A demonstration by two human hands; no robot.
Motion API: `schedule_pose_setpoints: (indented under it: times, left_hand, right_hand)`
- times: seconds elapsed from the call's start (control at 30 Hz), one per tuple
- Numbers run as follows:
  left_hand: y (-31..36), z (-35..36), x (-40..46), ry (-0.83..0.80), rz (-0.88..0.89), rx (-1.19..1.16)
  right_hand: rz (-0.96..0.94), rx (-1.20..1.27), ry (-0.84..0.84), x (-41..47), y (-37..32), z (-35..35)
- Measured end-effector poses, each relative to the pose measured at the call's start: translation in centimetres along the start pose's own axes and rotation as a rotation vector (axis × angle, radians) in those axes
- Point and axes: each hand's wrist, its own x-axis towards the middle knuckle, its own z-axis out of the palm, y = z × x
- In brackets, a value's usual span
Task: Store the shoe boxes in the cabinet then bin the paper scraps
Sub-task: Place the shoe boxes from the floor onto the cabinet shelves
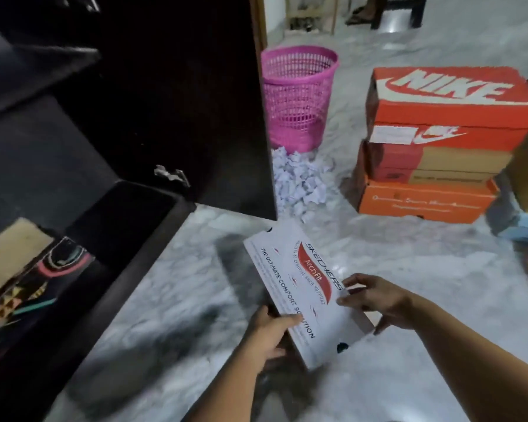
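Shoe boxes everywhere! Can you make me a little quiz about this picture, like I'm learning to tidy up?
1. True or false: the crumpled paper scraps are already inside the pink basket.
2. How many hands hold the white shoe box? A) none B) one C) two
3. Fill in: the open cabinet is on the person's ____ side.

Key
1. False: they lie on the floor in front of the basket.
2. C: the left hand and the right hand grip its sides.
3. Left; the stack of orange boxes stands to the right.
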Motion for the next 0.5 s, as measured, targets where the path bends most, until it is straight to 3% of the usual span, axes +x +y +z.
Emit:
schedule_pose_setpoints:
  times: [0.2,0.5]
  left_hand:
    - [-2.3,-9.4,-0.3,0.205,0.084,-0.111]
    - [1.6,-20.0,3.1,0.712,0.455,-0.113]
  right_hand:
    - [-0.032,-0.131,-0.127,5.0,-6.9,8.7]
    - [-0.547,-0.271,0.252,9.5,-18.7,21.8]
